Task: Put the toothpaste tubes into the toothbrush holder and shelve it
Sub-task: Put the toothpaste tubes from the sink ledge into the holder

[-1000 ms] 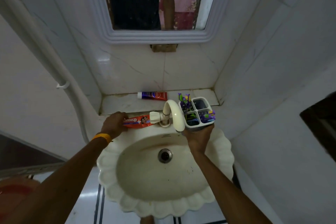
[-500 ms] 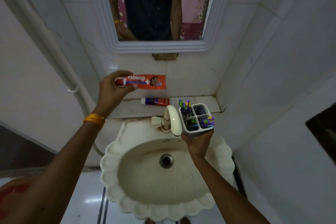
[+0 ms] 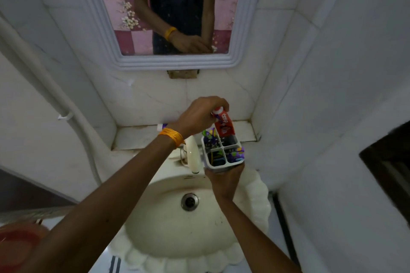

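My left hand point(image 3: 199, 115) grips a red toothpaste tube point(image 3: 224, 123) by its capped end. The tube hangs nearly upright, its flat end over the far right compartment of the white toothbrush holder point(image 3: 221, 163). My right hand point(image 3: 225, 178) holds that holder from below, above the sink's back rim. Coloured toothbrushes fill three of the holder's compartments. A second tube point(image 3: 163, 126), white-capped and purple, lies on the ledge behind my left wrist, mostly hidden.
A cream tap point(image 3: 192, 154) stands just left of the holder. The scalloped sink point(image 3: 250, 204) is below. A tiled ledge point(image 3: 244, 129) runs along the back wall under a framed mirror point(image 3: 240, 35). A white pipe point(image 3: 55, 104) runs down the left wall.
My left hand lifted the red tube off the sink rim, carried it right and turned it upright over the holder. My right hand kept the holder nearly still.
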Available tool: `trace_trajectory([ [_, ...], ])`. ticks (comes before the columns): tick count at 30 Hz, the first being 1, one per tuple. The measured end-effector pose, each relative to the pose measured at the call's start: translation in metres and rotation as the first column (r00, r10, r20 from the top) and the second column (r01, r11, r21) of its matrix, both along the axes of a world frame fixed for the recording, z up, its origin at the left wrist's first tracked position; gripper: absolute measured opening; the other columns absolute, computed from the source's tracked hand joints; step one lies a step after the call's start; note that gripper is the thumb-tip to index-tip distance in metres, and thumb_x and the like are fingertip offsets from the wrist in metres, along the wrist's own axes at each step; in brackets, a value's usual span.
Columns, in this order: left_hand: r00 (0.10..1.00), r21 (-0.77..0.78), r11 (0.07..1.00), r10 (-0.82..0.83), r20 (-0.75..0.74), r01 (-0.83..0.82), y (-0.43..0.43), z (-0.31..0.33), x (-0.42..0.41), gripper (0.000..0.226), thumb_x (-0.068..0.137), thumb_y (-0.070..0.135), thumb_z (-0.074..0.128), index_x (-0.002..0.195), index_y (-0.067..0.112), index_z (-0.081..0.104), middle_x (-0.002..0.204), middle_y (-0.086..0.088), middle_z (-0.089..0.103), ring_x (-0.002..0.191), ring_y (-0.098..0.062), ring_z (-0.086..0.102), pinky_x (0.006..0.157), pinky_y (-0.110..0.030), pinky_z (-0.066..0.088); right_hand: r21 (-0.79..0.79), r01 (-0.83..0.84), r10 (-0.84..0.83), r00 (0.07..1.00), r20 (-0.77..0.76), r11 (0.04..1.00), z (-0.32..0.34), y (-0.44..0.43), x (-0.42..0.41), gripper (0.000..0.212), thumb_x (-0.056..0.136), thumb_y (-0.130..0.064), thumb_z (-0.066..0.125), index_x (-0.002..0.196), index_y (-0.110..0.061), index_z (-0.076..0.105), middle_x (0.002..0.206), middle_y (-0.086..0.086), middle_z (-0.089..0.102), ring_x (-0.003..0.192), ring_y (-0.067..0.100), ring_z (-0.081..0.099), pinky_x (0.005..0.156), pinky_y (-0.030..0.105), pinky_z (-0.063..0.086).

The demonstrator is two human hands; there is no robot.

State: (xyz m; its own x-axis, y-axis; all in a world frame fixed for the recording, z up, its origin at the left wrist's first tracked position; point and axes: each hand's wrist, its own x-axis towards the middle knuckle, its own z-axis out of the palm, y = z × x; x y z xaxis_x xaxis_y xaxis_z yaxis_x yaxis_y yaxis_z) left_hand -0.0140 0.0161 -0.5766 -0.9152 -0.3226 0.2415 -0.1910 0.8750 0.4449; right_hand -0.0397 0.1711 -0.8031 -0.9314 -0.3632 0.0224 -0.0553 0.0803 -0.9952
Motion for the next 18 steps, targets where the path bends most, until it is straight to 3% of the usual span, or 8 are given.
trace_trajectory([
  [2,0.997,-0.03,0.999,-0.03,0.067,0.032,0.0,-0.003,-0.007,0.039,0.079,-0.004,0.069,0.113,0.016,0.066,0.119,-0.005,0.07,0.107,-0.027,0.065,0.089,-0.042,0.055,0.007,-0.009,0.009,1.0,-0.004,1.0,-0.002,0.0,-0.001,0.126,0.045,-0.007,0.105,0.15,-0.016,0.036,0.145,0.005,0.055,0.133,0.012,0.062,0.106,0.025,0.056],
  [4,0.99,-0.053,0.996,-0.065,0.123,0.072,-0.002,-0.005,-0.013,0.039,0.08,-0.005,0.066,0.114,0.015,0.066,0.118,-0.006,0.07,0.107,-0.028,0.064,0.089,-0.042,0.054,0.01,-0.016,0.016,1.0,-0.006,1.0,-0.003,0.0,-0.001,0.128,0.045,-0.006,0.105,0.152,-0.012,0.035,0.145,0.005,0.055,0.132,0.017,0.061,0.103,0.014,0.053],
  [8,0.965,-0.065,0.988,-0.12,0.233,0.139,-0.001,-0.015,-0.025,0.037,0.08,-0.003,0.062,0.112,0.014,0.068,0.116,-0.007,0.071,0.107,-0.029,0.064,0.088,-0.041,0.053,0.013,-0.027,0.027,0.999,-0.027,1.0,0.005,-0.001,-0.001,0.126,0.046,-0.001,0.105,0.149,-0.015,0.035,0.14,-0.002,0.054,0.127,-0.005,0.059,0.099,0.001,0.046],
  [9,0.959,-0.061,0.987,-0.132,0.252,0.152,0.0,-0.018,-0.028,0.036,0.081,-0.003,0.061,0.112,0.014,0.068,0.116,-0.008,0.071,0.107,-0.029,0.064,0.088,-0.04,0.053,0.03,-0.023,0.024,0.999,-0.036,0.999,0.007,-0.001,0.0,0.126,0.046,-0.002,0.105,0.15,-0.015,0.035,0.139,-0.004,0.053,0.127,-0.004,0.059,0.1,0.001,0.045],
  [11,0.946,-0.049,0.985,-0.145,0.291,0.166,0.003,-0.028,-0.034,0.036,0.082,-0.001,0.06,0.114,0.014,0.069,0.118,-0.009,0.071,0.109,-0.03,0.063,0.09,-0.038,0.051,0.061,-0.011,0.014,0.999,-0.049,0.998,0.006,0.0,-0.001,0.127,0.047,-0.007,0.106,0.152,-0.01,0.035,0.142,0.001,0.054,0.132,0.014,0.06,0.105,0.008,0.049],
  [15,0.94,0.006,0.991,-0.13,0.316,0.134,0.008,-0.048,-0.043,0.033,0.089,0.008,0.062,0.12,0.016,0.068,0.125,-0.009,0.069,0.113,-0.027,0.063,0.095,-0.037,0.049,0.067,0.007,-0.005,1.0,-0.029,0.998,0.007,0.001,0.0,0.13,0.044,-0.027,0.104,0.153,-0.017,0.034,0.148,0.007,0.055,0.137,0.024,0.06,0.111,0.044,0.057],
  [16,0.944,0.026,0.992,-0.124,0.305,0.122,0.008,-0.051,-0.043,0.033,0.088,0.01,0.064,0.121,0.017,0.068,0.125,-0.008,0.069,0.112,-0.026,0.064,0.094,-0.036,0.05,0.069,0.006,-0.004,1.0,-0.024,0.998,0.007,0.001,0.0,0.128,0.045,-0.027,0.104,0.152,-0.02,0.034,0.147,0.006,0.055,0.137,0.024,0.06,0.111,0.042,0.057],
  [18,0.962,0.089,0.992,-0.113,0.248,0.093,0.005,-0.053,-0.04,0.031,0.087,0.01,0.067,0.118,0.015,0.069,0.122,-0.008,0.071,0.109,-0.022,0.068,0.092,-0.035,0.054,0.063,-0.001,0.001,1.0,-0.01,0.998,0.007,0.001,-0.001,0.125,0.046,-0.015,0.105,0.149,-0.018,0.035,0.145,0.006,0.056,0.135,0.024,0.061,0.108,0.023,0.055],
])
